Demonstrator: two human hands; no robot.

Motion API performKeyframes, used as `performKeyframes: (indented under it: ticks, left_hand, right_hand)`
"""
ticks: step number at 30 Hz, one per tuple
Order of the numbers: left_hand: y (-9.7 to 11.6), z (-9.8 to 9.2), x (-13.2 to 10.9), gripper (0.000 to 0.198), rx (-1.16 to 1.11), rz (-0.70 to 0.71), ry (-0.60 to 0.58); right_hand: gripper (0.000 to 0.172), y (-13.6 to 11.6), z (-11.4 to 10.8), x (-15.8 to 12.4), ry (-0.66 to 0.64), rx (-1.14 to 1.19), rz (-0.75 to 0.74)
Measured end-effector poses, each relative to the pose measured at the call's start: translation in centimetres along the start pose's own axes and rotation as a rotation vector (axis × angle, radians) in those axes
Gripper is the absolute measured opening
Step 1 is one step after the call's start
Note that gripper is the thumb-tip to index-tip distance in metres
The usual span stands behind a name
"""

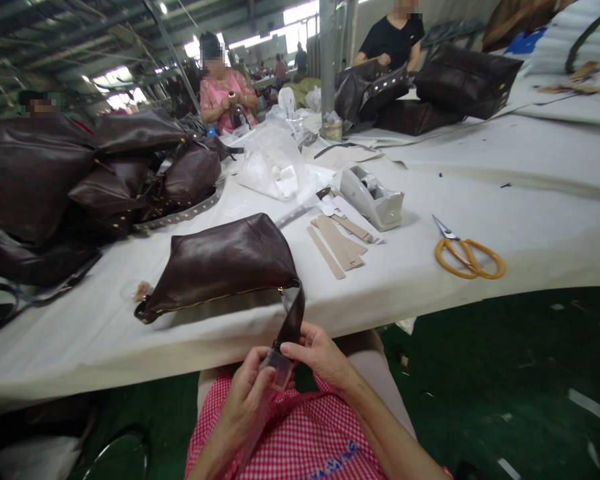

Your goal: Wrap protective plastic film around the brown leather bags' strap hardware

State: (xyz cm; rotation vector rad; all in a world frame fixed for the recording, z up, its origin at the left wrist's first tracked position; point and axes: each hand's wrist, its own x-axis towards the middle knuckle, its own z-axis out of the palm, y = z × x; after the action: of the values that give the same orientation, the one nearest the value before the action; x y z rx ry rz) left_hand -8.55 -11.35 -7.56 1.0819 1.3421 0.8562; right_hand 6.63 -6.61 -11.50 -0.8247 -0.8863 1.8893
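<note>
A dark brown leather bag [230,257] lies on its side at the table's front edge, its zipper toward me. From its right end a leather strap [294,313] hangs over the edge into my hands. My right hand [320,353] pinches the strap between thumb and fingers. Just left of it, my left hand [253,383] is closed on a clear plastic sleeve [280,370] around the strap's lower end. The sleeve trails down over the red checked apron [310,433]. Fingers partly hide where sleeve and strap meet.
Orange-handled scissors [467,257] lie to the right. Cardboard strips [337,247], a tape dispenser [373,197] and crumpled plastic bags [275,160] are behind the bag. More leather bags [35,173] are piled at left and others [465,80] at back right. Two people handle bags across the table.
</note>
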Motion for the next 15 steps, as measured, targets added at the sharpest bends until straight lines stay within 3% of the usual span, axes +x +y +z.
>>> performKeyframes:
  ticks: [5, 8, 11, 15]
  left_hand:
    - [0.2, 1.0, 0.1, 0.028, -0.007, -0.022, 0.116]
    - [0.0, 0.9, 0.6, 0.029, 0.006, -0.022, 0.127]
    - [-0.6, 0.4, 1.0, 0.029, -0.045, -0.049, 0.059]
    - [-1.1, -0.1, 1.2, 0.034, -0.219, -0.166, -0.12]
  right_hand:
    - [0.032, 0.3, 0.1, 0.2, 0.039, -0.036, -0.014]
    - [0.033, 0.3, 0.2, 0.3, 0.058, -0.058, -0.037]
    - [0.033, 0.3, 0.3, 0.4, 0.077, -0.086, -0.03]
    - [0.027, 0.5, 0.4, 0.4, 0.084, -0.078, -0.023]
